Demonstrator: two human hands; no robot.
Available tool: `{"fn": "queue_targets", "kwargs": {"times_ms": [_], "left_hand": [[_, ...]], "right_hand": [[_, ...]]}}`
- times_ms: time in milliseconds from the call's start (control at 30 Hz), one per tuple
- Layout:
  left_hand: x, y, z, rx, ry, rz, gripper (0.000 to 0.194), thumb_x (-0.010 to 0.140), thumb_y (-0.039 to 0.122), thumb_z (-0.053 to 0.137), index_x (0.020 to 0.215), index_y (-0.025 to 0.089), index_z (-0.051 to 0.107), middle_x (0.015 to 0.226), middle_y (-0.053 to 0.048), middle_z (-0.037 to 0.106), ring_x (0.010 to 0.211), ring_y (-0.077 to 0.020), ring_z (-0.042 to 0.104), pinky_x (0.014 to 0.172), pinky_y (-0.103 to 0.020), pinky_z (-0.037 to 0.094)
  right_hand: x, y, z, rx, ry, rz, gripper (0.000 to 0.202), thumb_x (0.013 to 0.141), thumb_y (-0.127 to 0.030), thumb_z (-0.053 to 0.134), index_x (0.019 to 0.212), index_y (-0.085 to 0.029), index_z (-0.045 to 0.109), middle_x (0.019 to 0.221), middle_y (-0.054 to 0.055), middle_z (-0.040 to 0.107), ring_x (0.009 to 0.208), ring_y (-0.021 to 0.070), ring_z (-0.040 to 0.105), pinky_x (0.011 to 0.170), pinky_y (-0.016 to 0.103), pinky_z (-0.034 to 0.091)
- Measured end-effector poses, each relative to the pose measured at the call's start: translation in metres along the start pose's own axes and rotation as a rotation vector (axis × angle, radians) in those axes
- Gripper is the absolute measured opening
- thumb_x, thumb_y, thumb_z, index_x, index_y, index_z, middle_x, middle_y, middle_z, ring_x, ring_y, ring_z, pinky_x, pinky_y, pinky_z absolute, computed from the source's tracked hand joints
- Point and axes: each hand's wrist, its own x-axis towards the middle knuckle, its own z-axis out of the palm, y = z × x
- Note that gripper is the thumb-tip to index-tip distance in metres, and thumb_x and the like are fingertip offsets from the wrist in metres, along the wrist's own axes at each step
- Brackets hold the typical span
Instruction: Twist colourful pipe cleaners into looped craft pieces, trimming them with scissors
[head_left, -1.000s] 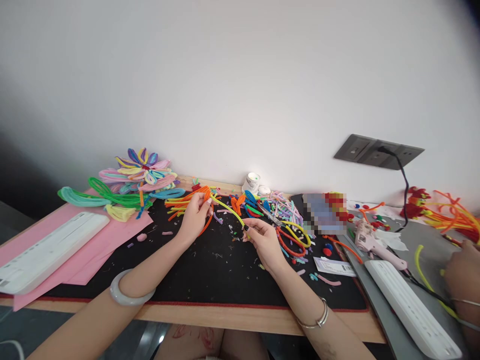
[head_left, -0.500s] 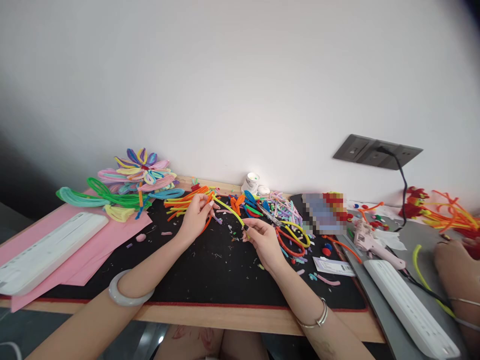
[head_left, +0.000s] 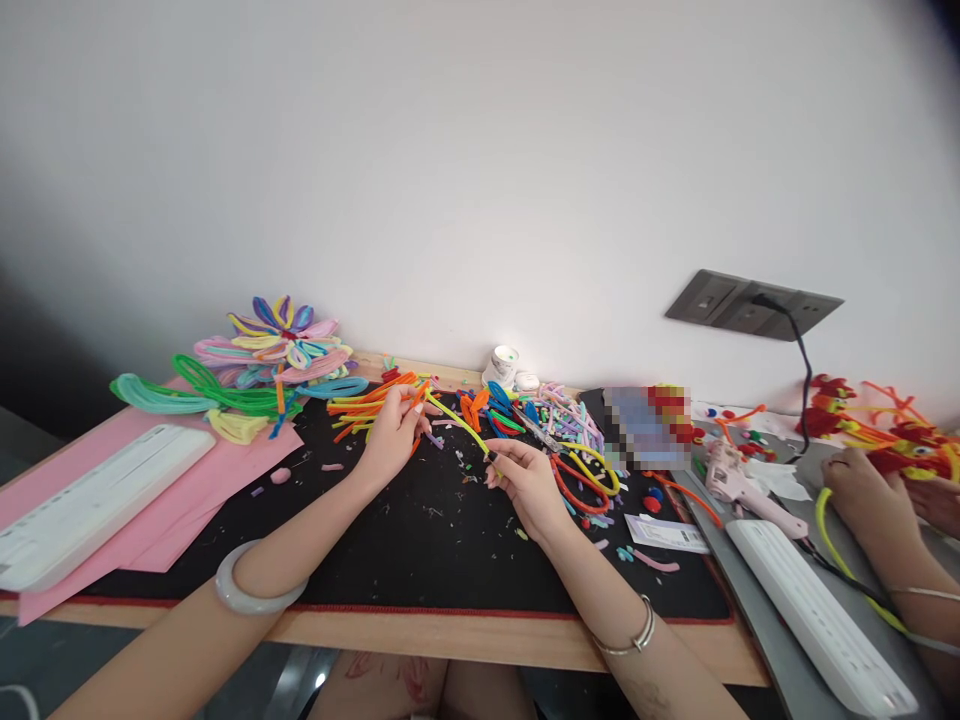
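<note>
A yellow pipe cleaner [head_left: 459,419] stretches between my two hands above the black mat [head_left: 420,560]. My left hand [head_left: 391,428] pinches its upper left end, where a bit of orange also shows at the fingers. The lower right end sits in the closed fingers of my right hand [head_left: 528,482]. Behind my left hand lies a bundle of orange and yellow pipe cleaners [head_left: 360,408]. Scissors [head_left: 541,432] rest just beyond my right hand, near looped red pipe cleaners [head_left: 581,488] and many small cut pieces.
At left, a pipe-cleaner flower [head_left: 289,335] and a white power strip [head_left: 105,505] lie on pink paper [head_left: 217,490]. A white tub [head_left: 502,366] stands by the wall. To the right are a pink glue gun [head_left: 754,495], another white strip [head_left: 817,615] and a co-worker's hand [head_left: 874,495].
My hands and the yellow pipe cleaner stay nearly where they were. At far right the co-worker's hand has moved left, and a red and yellow fuzzy figure has come into view beside it.
</note>
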Motion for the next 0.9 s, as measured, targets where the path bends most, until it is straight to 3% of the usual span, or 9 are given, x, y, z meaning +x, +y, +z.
{"fn": "queue_targets", "kwargs": {"times_ms": [200,367,533,767,900], "left_hand": [[0.002,-0.006,-0.002,0.062,0.015,-0.004,0.011,0.083,0.019,0.040,0.093,0.022,0.037,0.057,0.007,0.051,0.055,-0.0111,0.053,0.058,-0.024,0.041],[0.001,-0.006,-0.001,0.076,-0.004,-0.003,0.009,0.082,0.021,0.044,0.089,0.021,0.038,0.059,0.005,0.054,0.055,-0.0122,0.054,0.057,-0.025,0.041],[0.001,-0.002,0.000,0.020,-0.004,0.001,0.012,0.082,0.026,0.045,0.084,0.021,0.034,0.075,0.001,0.061,0.054,-0.0102,0.054,0.056,-0.024,0.041],[0.000,-0.001,0.000,0.132,-0.019,0.009,0.006,0.082,0.023,0.044,0.083,0.021,0.039,0.058,0.005,0.055,0.054,-0.0124,0.054,0.056,-0.025,0.040],[-0.004,0.007,0.003,0.167,-0.064,-0.004,0.007,0.081,0.020,0.044,0.078,0.021,0.038,0.059,0.004,0.056,0.054,-0.0130,0.054,0.056,-0.025,0.040]], "right_hand": [[-0.001,0.000,0.000,0.017,-0.006,0.017,0.019,0.063,-0.019,0.064,0.080,-0.013,0.066,0.055,-0.002,0.059,0.046,0.0081,0.052,0.049,0.021,0.044],[0.000,-0.001,-0.001,0.058,0.007,0.036,0.020,0.062,-0.020,0.066,0.081,-0.013,0.066,0.053,-0.001,0.058,0.046,0.0085,0.053,0.049,0.021,0.044],[0.001,-0.001,-0.003,0.099,0.042,0.051,0.021,0.060,-0.020,0.069,0.079,-0.012,0.066,0.054,-0.001,0.059,0.047,0.0088,0.054,0.048,0.021,0.045],[0.000,-0.001,-0.002,0.090,0.010,0.062,0.021,0.060,-0.020,0.070,0.079,-0.013,0.067,0.054,-0.001,0.058,0.047,0.0087,0.054,0.047,0.020,0.046],[0.002,0.001,-0.003,0.091,-0.002,0.067,0.021,0.060,-0.019,0.069,0.080,-0.012,0.067,0.058,0.000,0.060,0.047,0.0078,0.055,0.047,0.019,0.046]]}}
